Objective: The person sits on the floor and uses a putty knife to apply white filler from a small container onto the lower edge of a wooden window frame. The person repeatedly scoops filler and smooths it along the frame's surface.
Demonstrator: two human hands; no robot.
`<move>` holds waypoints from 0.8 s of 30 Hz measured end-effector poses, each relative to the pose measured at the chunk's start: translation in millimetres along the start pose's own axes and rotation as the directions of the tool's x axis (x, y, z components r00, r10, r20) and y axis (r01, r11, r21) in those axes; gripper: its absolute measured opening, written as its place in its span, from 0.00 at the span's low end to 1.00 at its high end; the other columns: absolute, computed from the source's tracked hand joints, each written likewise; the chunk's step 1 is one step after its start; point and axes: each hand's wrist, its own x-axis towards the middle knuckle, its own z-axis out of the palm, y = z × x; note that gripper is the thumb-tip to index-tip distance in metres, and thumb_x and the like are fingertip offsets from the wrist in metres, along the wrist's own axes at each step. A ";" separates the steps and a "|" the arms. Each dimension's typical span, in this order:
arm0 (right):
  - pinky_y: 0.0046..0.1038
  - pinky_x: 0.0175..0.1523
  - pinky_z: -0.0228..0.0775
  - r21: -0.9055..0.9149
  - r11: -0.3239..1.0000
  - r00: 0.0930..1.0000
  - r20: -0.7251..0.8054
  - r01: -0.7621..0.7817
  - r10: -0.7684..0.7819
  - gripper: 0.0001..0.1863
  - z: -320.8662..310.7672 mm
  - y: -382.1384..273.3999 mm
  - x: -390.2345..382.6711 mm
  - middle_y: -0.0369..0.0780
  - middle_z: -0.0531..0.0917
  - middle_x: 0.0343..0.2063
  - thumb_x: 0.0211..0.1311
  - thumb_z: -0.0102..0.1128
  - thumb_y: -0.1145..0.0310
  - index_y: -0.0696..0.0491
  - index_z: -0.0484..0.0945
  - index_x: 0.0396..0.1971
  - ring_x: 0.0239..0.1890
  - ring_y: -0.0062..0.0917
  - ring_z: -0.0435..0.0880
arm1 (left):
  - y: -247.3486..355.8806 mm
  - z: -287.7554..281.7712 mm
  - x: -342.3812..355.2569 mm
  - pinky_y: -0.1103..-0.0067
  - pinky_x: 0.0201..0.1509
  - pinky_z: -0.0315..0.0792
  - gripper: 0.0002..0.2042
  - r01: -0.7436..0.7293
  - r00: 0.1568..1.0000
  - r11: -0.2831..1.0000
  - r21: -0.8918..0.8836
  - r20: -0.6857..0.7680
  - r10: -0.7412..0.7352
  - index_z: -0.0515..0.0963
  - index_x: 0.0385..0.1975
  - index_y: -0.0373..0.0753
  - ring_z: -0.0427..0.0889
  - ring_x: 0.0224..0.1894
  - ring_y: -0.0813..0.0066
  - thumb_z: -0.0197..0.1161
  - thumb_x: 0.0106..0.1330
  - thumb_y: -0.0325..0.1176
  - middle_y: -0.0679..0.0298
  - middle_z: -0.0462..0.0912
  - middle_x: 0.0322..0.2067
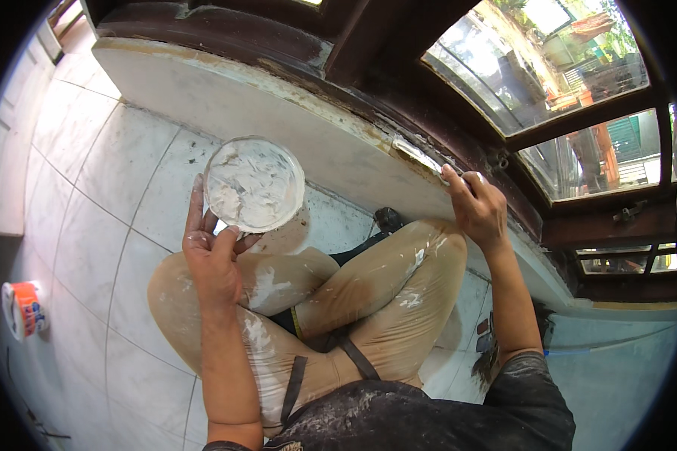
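Observation:
My left hand (214, 259) grips a round, shallow lid (301, 184) by its lower left edge, fingers beneath and thumb at the rim. White putty (252, 180) is smeared thickly across its face. Closed around the handle of a putty knife, my right hand (480, 209) reaches to the ledge (338, 120) under the window frame. The putty knife's blade (421, 155) lies along the ledge's edge beside the dark wood; whether it presses on the surface I cannot tell. The handle is mostly hidden in my fingers.
My crossed legs (384, 278), in putty-stained tan trousers, rest on white floor tiles (150, 293). An orange-and-white tub (26, 310) stands at far left, below a white door (6, 143). Dark window frames (399, 64) with glass panes run along the upper right.

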 end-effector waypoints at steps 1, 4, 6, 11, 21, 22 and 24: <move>0.35 0.35 0.78 0.011 1.000 1.000 -0.002 0.004 -0.004 0.34 -2.7 1.6 2.8 0.39 0.83 0.37 0.64 0.74 0.76 0.42 0.86 0.72 0.31 0.31 0.84 | -0.5 0.3 0.3 0.68 0.53 0.98 0.44 0.001 1.000 1.000 -0.001 -0.004 -0.001 0.56 0.89 0.35 0.94 0.60 0.57 0.53 0.69 0.11 0.43 0.84 0.69; 0.35 0.35 0.78 0.005 1.000 1.000 -0.018 0.005 -0.005 0.34 -6.1 4.4 -5.9 0.39 0.83 0.38 0.65 0.74 0.76 0.43 0.86 0.72 0.31 0.31 0.84 | -0.1 1.7 0.7 0.68 0.53 0.98 0.44 0.009 1.000 1.000 0.003 -0.008 -0.009 0.56 0.89 0.34 0.94 0.60 0.57 0.53 0.68 0.11 0.43 0.84 0.69; 0.35 0.35 0.78 0.005 1.000 1.000 -0.004 -0.004 0.004 0.33 -7.5 5.0 -8.2 0.39 0.83 0.38 0.65 0.74 0.76 0.43 0.87 0.71 0.31 0.31 0.84 | 0.6 3.4 0.9 0.67 0.53 0.97 0.44 0.020 1.000 1.000 0.014 -0.003 -0.020 0.56 0.89 0.34 0.94 0.61 0.56 0.53 0.68 0.11 0.43 0.84 0.69; 0.35 0.35 0.78 0.034 0.999 0.999 -0.034 0.003 -0.001 0.31 -8.5 0.7 -6.6 0.39 0.83 0.38 0.65 0.74 0.76 0.44 0.87 0.70 0.30 0.30 0.83 | 1.9 3.6 0.9 0.65 0.56 0.97 0.43 0.013 1.000 1.000 -0.014 -0.006 -0.013 0.56 0.88 0.33 0.93 0.62 0.54 0.52 0.68 0.11 0.42 0.83 0.70; 0.34 0.31 0.76 0.011 0.999 0.999 -0.030 0.032 -0.032 0.29 -1.3 -2.8 9.4 0.39 0.82 0.36 0.68 0.75 0.75 0.47 0.87 0.70 0.27 0.29 0.83 | 4.0 4.1 1.4 0.62 0.57 0.96 0.43 0.024 0.999 0.999 -0.047 -0.030 -0.026 0.56 0.88 0.31 0.93 0.62 0.52 0.53 0.69 0.11 0.41 0.83 0.69; 0.35 0.31 0.76 0.011 0.999 0.999 -0.033 0.039 -0.038 0.29 -4.4 -5.3 10.8 0.39 0.82 0.36 0.68 0.75 0.75 0.47 0.87 0.70 0.27 0.29 0.83 | 3.4 3.0 1.2 0.62 0.58 0.96 0.43 0.023 0.999 0.999 -0.049 -0.033 -0.024 0.56 0.88 0.31 0.93 0.62 0.52 0.54 0.69 0.11 0.40 0.83 0.69; 0.35 0.31 0.76 0.049 0.995 0.994 -0.062 0.091 -0.088 0.29 -11.3 -10.0 12.4 0.39 0.82 0.35 0.68 0.75 0.75 0.47 0.87 0.69 0.28 0.29 0.83 | 2.4 1.6 0.8 0.62 0.58 0.96 0.43 0.020 0.999 0.998 -0.053 -0.037 -0.022 0.56 0.88 0.30 0.93 0.61 0.51 0.54 0.69 0.10 0.40 0.83 0.69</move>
